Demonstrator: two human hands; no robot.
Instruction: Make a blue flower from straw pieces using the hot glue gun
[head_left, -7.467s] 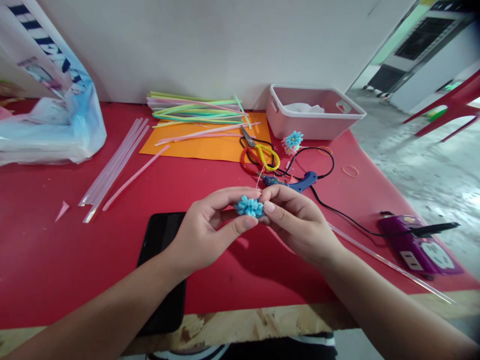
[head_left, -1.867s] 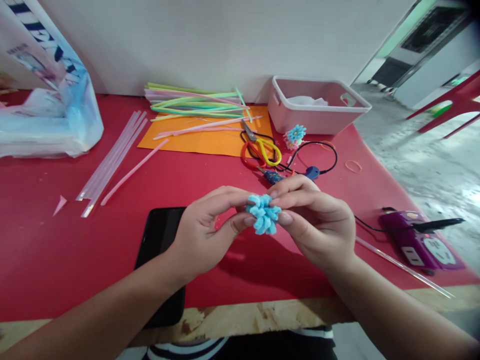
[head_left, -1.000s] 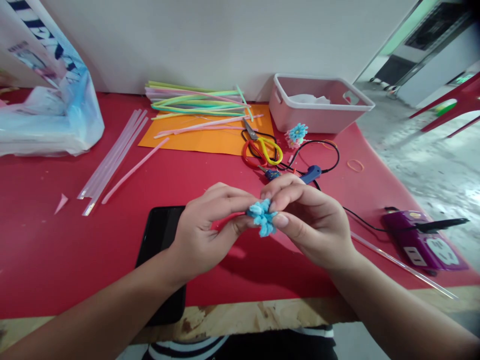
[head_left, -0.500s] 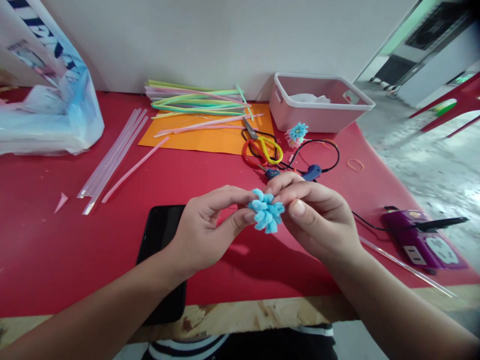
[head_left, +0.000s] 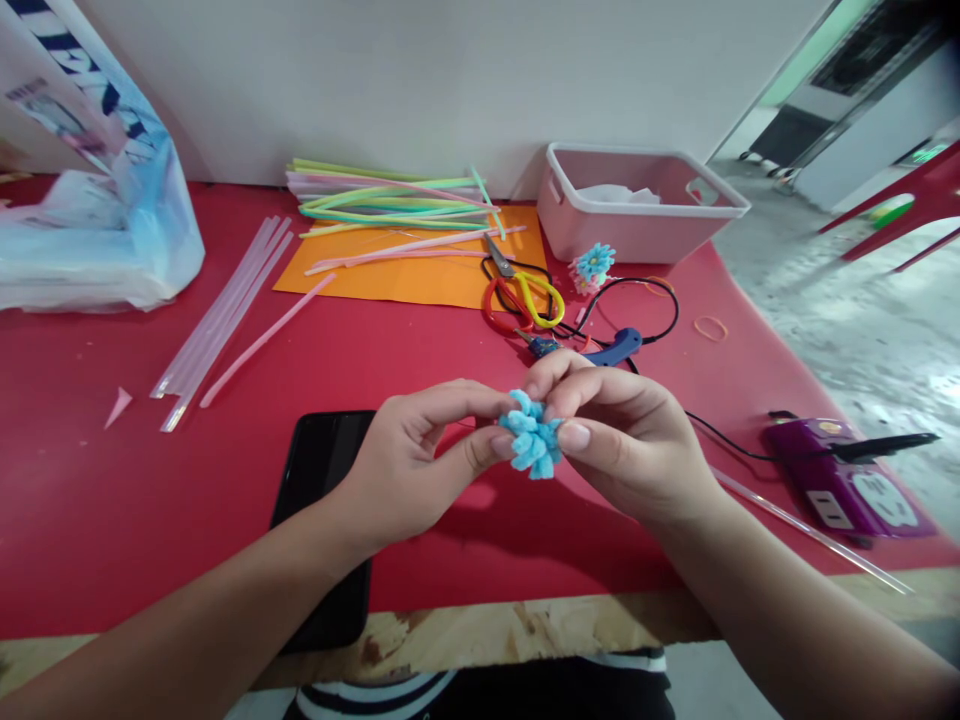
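Note:
A fuzzy light-blue pipe-cleaner flower (head_left: 534,440) with many looped petals is held up between my two hands, above the red table. My left hand (head_left: 420,455) pinches its left side between thumb and forefinger. On the other side, my right hand (head_left: 634,435) grips the petals with thumb and fingertips. The flower's back and underside are hidden by the fingers. Just beyond my hands lie scissors (head_left: 525,298) with red and yellow handles and a blue hot glue gun (head_left: 619,347). A black phone (head_left: 324,470) rests partly beneath my left forearm.
Pipe cleaners (head_left: 397,200) in several colours lie on orange paper (head_left: 375,285). Clear sticks (head_left: 225,320) are to the left, near a plastic bag (head_left: 150,220). A pink basket (head_left: 637,225) stands behind a finished blue-and-pink flower piece (head_left: 592,267). A purple power strip (head_left: 840,480) sits at right.
The thumb and fingers of my right hand have moved in closer on the flower's right side. The flower has dropped slightly and turned a little; my left hand keeps its pinch.

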